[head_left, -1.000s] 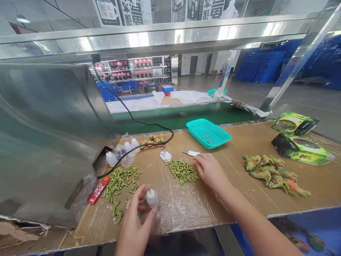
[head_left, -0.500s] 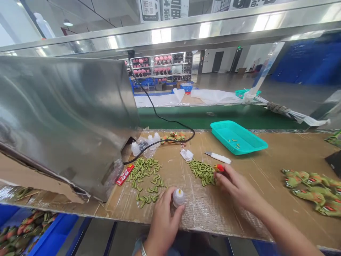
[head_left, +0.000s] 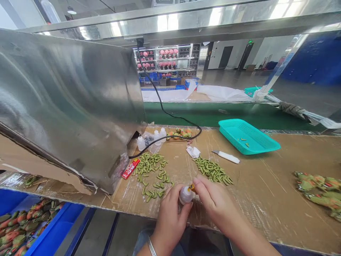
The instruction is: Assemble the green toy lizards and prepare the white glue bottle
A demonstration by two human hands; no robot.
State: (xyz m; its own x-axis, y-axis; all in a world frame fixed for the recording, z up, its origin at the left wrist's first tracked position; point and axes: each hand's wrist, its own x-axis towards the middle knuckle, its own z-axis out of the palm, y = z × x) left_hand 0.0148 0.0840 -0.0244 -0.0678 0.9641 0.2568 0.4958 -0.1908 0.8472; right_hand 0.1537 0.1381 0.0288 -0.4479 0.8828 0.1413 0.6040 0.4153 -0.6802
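My left hand point(head_left: 173, 209) is wrapped round a small translucent white dropper bottle point(head_left: 185, 196), which stands upright at the table's front edge. My right hand point(head_left: 210, 197) pinches a small yellow-orange piece point(head_left: 191, 187) right beside the bottle's tip; the fingers cover most of it, and I cannot tell what it is. Behind my right hand is a pile of small green curved pieces point(head_left: 213, 171). More such green pieces point(head_left: 150, 167) are scattered to the left of the bottle.
A turquoise basket point(head_left: 262, 145) holds a few green pieces. Near it lie a white-handled knife point(head_left: 226, 156) and crumpled tissue point(head_left: 193, 152). A red packet point(head_left: 130, 169), white bottles point(head_left: 160, 135) and a black cable point(head_left: 176, 116) are leftward. Painted green figures point(head_left: 317, 192) lie right.
My right hand has moved left from the green pile to the bottle's tip, bringing the small red-and-yellow piece. My left hand still holds the bottle. The view has shifted slightly.
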